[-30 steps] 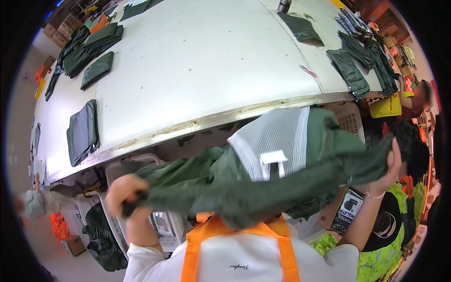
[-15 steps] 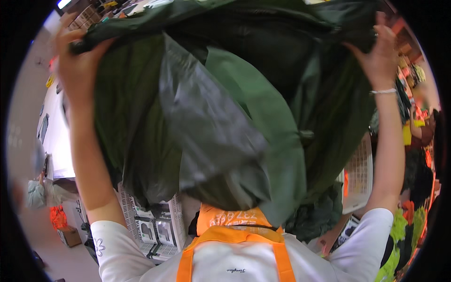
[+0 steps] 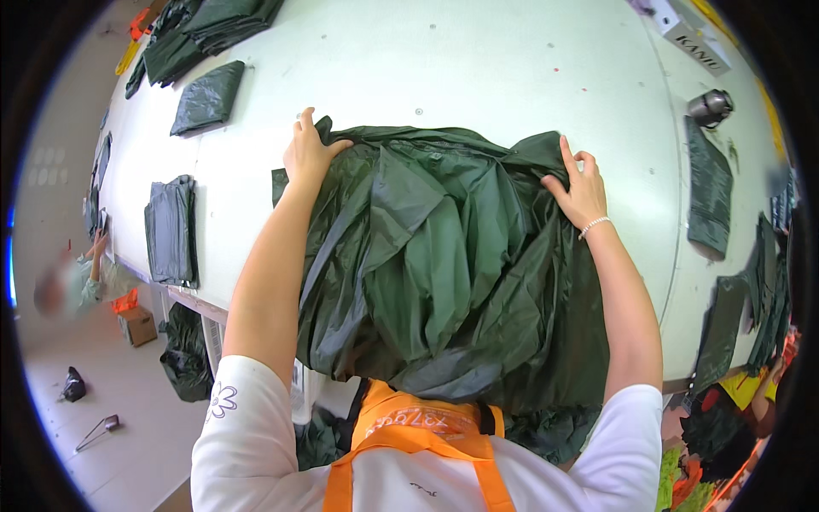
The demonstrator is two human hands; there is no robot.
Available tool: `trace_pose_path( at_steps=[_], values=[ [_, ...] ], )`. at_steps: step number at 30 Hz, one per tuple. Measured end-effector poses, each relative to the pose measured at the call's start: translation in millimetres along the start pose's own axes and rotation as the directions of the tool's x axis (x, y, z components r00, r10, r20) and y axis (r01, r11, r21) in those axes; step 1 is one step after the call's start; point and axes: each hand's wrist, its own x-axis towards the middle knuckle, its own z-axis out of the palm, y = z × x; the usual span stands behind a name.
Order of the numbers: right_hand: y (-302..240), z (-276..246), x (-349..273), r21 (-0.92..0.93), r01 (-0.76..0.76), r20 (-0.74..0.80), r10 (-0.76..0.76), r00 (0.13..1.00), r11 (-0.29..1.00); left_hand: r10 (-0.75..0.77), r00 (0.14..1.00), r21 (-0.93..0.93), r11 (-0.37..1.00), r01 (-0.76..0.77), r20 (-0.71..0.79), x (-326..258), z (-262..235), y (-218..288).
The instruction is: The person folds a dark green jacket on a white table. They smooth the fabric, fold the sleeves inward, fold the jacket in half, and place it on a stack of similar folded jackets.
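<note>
White tabletop [image 3: 358,77]; green garment [image 3: 426,247] between left grip [image 3: 310,155], right grip [image 3: 584,189]

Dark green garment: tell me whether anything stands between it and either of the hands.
Nothing visible does: the left hand and the right hand both touch the dark green garment near its far edge. The nearest folded green bundle lies left of the left forearm, not between.

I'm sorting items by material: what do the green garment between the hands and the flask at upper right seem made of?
Green garment: probably coated synthetic or plastic sheet, semi-glossy; pale highlights run along its creases.
Flask: likely metal, silvery and shiny, judging by bright reflections; possibly only metallic-coated plastic.
</note>
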Motion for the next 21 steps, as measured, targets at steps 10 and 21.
trace_pose_path(
  at_steps=[10, 21],
  values=[
    [0.0, 21.4, 6.8, -0.140, -0.082, -0.062, 0.074, 0.995, 0.987, 0.055, 0.990, 0.100, 0.994, -0.042, -0.129, 8.7, 62.6, -15.1],
    [-157.2, -84.4, -194.1, 0.405, -0.835, 0.878, 0.098, 0.469, 0.372, 0.319, 0.564, -0.188, 0.942, -0.278, 0.762, -219.1, -82.0, -0.4]
  ],
)
